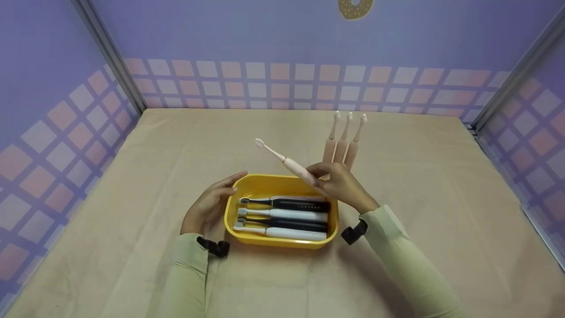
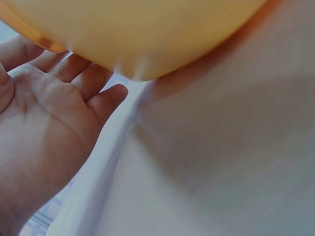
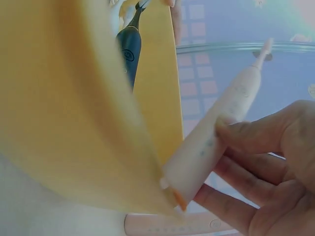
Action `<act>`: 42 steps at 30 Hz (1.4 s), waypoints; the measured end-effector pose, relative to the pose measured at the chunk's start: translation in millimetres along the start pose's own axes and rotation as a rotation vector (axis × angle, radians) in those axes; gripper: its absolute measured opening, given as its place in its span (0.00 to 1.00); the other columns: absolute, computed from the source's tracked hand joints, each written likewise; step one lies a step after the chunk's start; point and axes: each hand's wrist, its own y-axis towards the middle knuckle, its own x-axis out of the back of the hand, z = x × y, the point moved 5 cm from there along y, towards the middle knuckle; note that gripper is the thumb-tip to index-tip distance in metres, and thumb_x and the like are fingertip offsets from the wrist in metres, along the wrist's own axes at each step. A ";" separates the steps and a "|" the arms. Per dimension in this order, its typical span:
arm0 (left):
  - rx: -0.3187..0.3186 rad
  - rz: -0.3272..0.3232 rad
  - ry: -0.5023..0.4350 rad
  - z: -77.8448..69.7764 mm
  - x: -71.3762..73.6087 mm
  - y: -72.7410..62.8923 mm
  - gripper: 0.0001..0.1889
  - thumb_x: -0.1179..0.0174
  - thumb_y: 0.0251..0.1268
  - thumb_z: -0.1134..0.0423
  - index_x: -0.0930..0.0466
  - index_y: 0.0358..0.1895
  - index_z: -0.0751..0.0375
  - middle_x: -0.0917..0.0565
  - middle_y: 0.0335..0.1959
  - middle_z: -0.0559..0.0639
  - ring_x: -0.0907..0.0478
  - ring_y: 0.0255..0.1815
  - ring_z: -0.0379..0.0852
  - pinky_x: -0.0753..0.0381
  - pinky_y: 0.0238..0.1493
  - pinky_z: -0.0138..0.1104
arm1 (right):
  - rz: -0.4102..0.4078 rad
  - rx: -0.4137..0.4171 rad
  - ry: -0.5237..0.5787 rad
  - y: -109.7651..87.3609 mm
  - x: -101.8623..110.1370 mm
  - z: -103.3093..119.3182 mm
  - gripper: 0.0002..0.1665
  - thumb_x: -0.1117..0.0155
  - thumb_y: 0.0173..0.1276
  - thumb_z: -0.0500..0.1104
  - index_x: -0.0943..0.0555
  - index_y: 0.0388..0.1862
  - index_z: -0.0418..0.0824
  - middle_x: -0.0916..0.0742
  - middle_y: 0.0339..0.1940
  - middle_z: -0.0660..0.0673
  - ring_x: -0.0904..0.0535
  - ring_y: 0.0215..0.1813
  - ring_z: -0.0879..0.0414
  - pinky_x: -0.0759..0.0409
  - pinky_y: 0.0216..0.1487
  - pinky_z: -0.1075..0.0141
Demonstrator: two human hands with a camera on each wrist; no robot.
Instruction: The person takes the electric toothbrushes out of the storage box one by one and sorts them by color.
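My right hand [image 1: 342,183] pinches a pale pink electric toothbrush [image 1: 293,168] by the lower handle, between thumb and fingers. The brush is tilted above the back right of a yellow plastic basket [image 1: 282,242], its head pointing up and to the left. In the right wrist view, the handle [image 3: 211,132] lies against my thumb and its base is near the basket rim. My left hand [image 1: 209,205] rests against the basket's left side, fingers [image 2: 91,78] extended along the outer wall. Several black [image 1: 300,205] and white toothbrushes [image 1: 295,233] lie side by side inside the basket.
Three pale pink toothbrushes [image 1: 340,148] stand upright in a row behind my right hand, their bases hidden by it. A beige cloth [image 1: 176,145] covers the table. Purple tiled-pattern walls [image 1: 282,39] enclose the back and sides.
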 end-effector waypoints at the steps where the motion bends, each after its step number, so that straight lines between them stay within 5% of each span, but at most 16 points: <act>1: -0.001 0.001 -0.001 -0.1 0.1 -0.1 0.29 0.58 0.73 0.68 0.48 0.76 0.59 0.41 0.75 0.56 0.37 0.71 0.50 0.30 0.66 0.35 | -0.012 0.001 0.001 -0.3 0.6 -0.7 0.14 0.36 0.61 0.28 0.14 0.45 0.35 0.11 0.41 0.41 0.14 0.43 0.50 0.16 0.49 0.54; 11: -0.009 0.038 0.018 -0.5 0.4 -0.6 0.29 0.61 0.75 0.68 0.50 0.77 0.56 0.46 0.77 0.55 0.34 0.69 0.51 0.26 0.62 0.33 | -0.157 0.029 0.049 -6.0 7.7 -5.5 0.18 0.38 0.58 0.24 0.16 0.47 0.32 0.11 0.40 0.39 0.14 0.43 0.49 0.15 0.45 0.54; 18: -0.006 0.017 -0.004 0.3 1.0 -0.9 0.29 0.60 0.74 0.68 0.48 0.77 0.55 0.42 0.75 0.54 0.31 0.67 0.48 0.25 0.62 0.33 | -0.254 0.004 0.115 -12.7 12.0 -10.4 0.16 0.33 0.61 0.31 0.16 0.49 0.33 0.11 0.42 0.38 0.15 0.44 0.48 0.16 0.46 0.52; 24: -0.007 0.002 -0.005 0.8 0.8 -0.4 0.29 0.60 0.74 0.69 0.47 0.76 0.56 0.38 0.74 0.54 0.32 0.68 0.48 0.26 0.63 0.34 | -0.333 -0.032 0.195 -17.8 15.1 -14.6 0.18 0.33 0.60 0.30 0.17 0.50 0.31 0.13 0.45 0.37 0.16 0.44 0.47 0.15 0.44 0.61; 31: -0.009 0.016 -0.014 1.4 0.8 -0.4 0.29 0.59 0.74 0.69 0.48 0.76 0.56 0.40 0.74 0.56 0.34 0.69 0.50 0.27 0.64 0.35 | -0.448 -0.024 0.231 -24.2 23.2 -20.5 0.18 0.34 0.61 0.31 0.19 0.52 0.30 0.14 0.48 0.36 0.18 0.48 0.61 0.18 0.44 0.75; 42: 0.012 0.007 -0.009 1.1 0.6 -1.7 0.29 0.58 0.74 0.68 0.47 0.76 0.54 0.43 0.76 0.54 0.36 0.71 0.50 0.28 0.65 0.34 | -0.573 -0.023 0.266 -34.4 36.3 -35.5 0.21 0.35 0.62 0.33 0.22 0.54 0.28 0.16 0.48 0.34 0.21 0.51 0.67 0.19 0.48 0.74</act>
